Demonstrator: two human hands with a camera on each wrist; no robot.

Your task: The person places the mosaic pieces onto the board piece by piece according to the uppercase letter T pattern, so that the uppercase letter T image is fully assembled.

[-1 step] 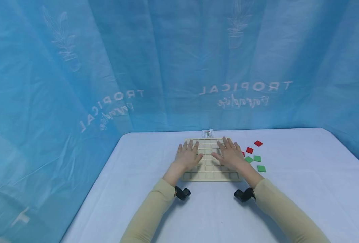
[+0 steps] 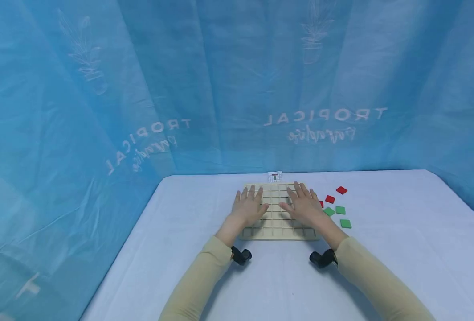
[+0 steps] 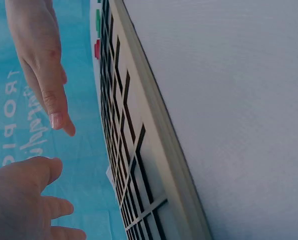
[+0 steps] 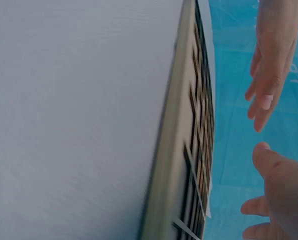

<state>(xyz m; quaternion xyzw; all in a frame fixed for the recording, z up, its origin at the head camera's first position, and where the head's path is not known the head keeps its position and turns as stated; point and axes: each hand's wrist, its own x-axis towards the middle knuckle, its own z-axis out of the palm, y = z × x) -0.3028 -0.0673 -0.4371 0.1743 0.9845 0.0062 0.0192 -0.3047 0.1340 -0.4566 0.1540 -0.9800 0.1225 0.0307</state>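
Observation:
A pale board with a raised grid (image 2: 277, 224) lies on the white table, its cells bare where they show. Over its left part is my left hand (image 2: 245, 210), palm down with fingers straight and spread. My right hand (image 2: 304, 209) is held the same way over the right part, thumb pointing inward. Both wrist views show the hands raised above the grid, holding nothing. To the right of the board lie red tiles (image 2: 330, 199) and green tiles (image 2: 340, 210). One red tile (image 2: 321, 203) is partly hidden by the right hand.
A small card printed with a grid (image 2: 275, 177) lies just behind the board, near the table's back edge. Blue curtains (image 2: 237, 89) with white lettering hang behind and to the left. A black wrist camera (image 2: 242, 257) sits at each wrist.

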